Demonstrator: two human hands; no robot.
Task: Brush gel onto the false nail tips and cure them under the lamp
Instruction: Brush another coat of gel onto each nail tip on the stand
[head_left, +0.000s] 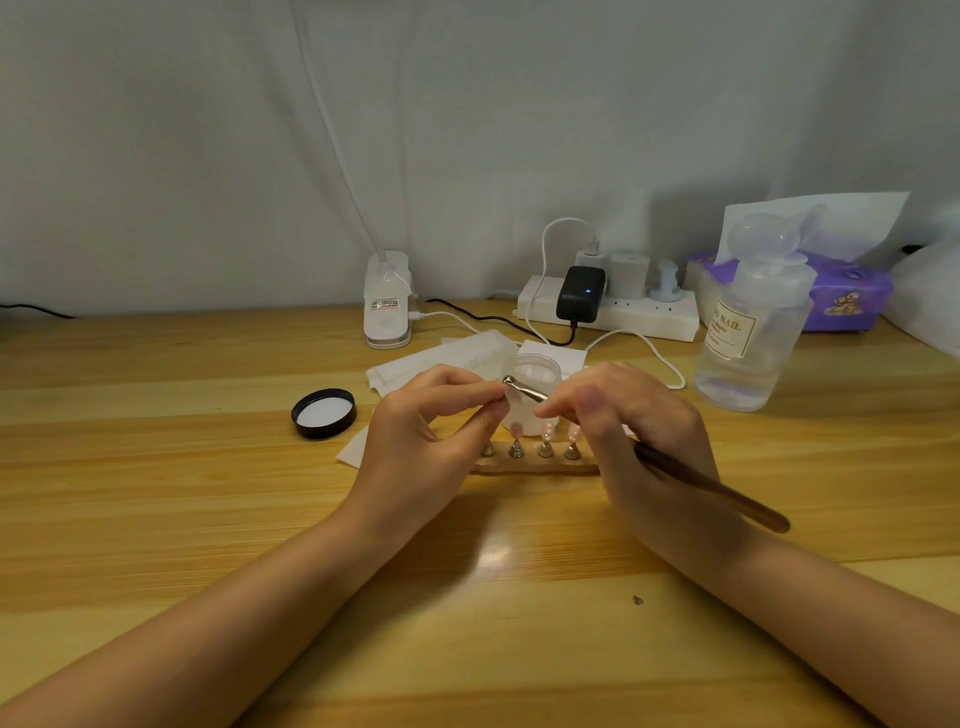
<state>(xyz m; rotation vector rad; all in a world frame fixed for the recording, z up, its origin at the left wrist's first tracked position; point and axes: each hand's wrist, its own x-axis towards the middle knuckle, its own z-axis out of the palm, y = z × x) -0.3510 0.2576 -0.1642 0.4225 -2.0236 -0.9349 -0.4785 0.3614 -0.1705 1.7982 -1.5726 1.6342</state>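
Note:
A row of pink false nail tips (546, 430) stands on small metal holders on a wooden strip (535, 466) at the middle of the table. Just above them my right hand (639, 431) grips a brush (727, 499) with a brown wooden handle and a metal front part. My left hand (426, 431) pinches the brush's metal end (511, 384) between thumb and forefinger. The bristles are hidden. An open frosted gel jar (537, 371) stands right behind the hands. The white clip lamp (387, 304) sits at the back.
The jar's black lid (324, 414) lies upside down to the left. White wipes (447, 358) lie behind the hands. A clear liquid bottle (753, 332), a power strip (623, 312) with cables and a purple tissue pack (852, 293) stand at the back right.

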